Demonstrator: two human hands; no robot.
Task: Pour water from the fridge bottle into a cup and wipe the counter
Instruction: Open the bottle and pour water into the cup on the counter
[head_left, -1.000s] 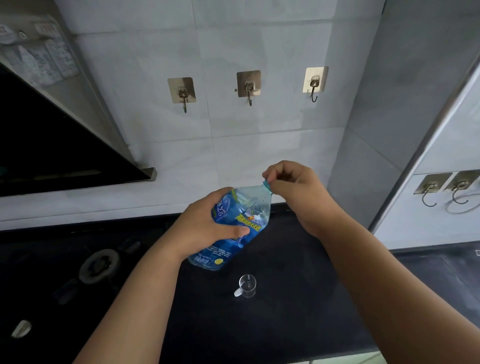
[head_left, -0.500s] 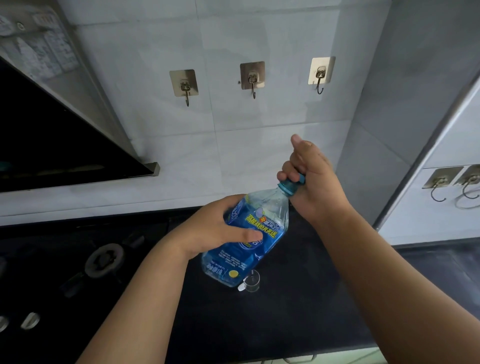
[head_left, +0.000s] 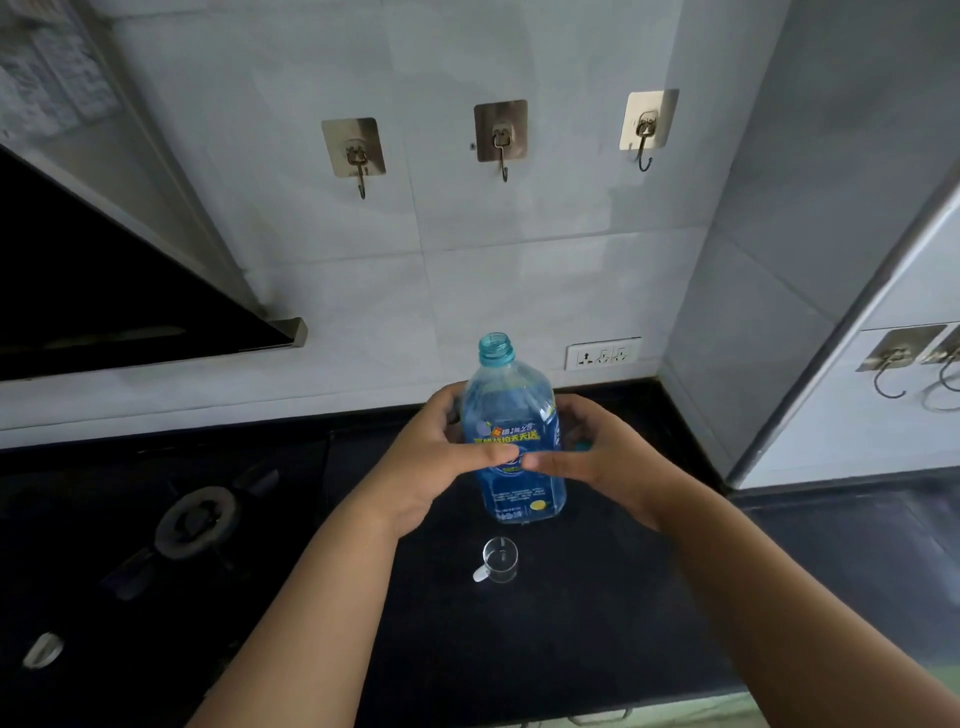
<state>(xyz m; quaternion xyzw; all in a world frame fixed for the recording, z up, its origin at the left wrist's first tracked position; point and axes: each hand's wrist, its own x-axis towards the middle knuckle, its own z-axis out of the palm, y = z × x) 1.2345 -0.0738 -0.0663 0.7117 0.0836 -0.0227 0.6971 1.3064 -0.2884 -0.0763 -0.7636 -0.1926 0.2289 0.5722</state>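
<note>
Holding: left hand (head_left: 431, 462) and right hand (head_left: 605, 457) both clasp the bottle (head_left: 511, 441), fingers curled round its sides and thumbs meeting on the blue label
Bottle: upright, uncapped, its open neck toward the wall; whether its base touches the table I cannot tell
Cap: a bit of blue-green shows by the right hand's fingers; too small to say what it is
Cup (head_left: 500, 558): small, clear, with a white handle pointing left; it stands on the table just in front of the bottle, apart from both hands
In the way: both forearms reach in from the lower edge, one on each side of the cup, neither covering it
Table (head_left: 571, 623): black and glossy, running back to the wall and right into a corner
Hob: gas burner (head_left: 195, 519) set into the table left of the hands, a knob (head_left: 44, 649) near the lower left
Hood (head_left: 104, 291): dark slanted panel at upper left
Wall: pale grey tiles with three stick-on hooks (head_left: 501, 137) in a row above the bottle
Socket (head_left: 602, 354): white, low on the wall right of the bottle neck
Right side: more hooks (head_left: 893, 364) on a lighter panel past a metal edge
</note>
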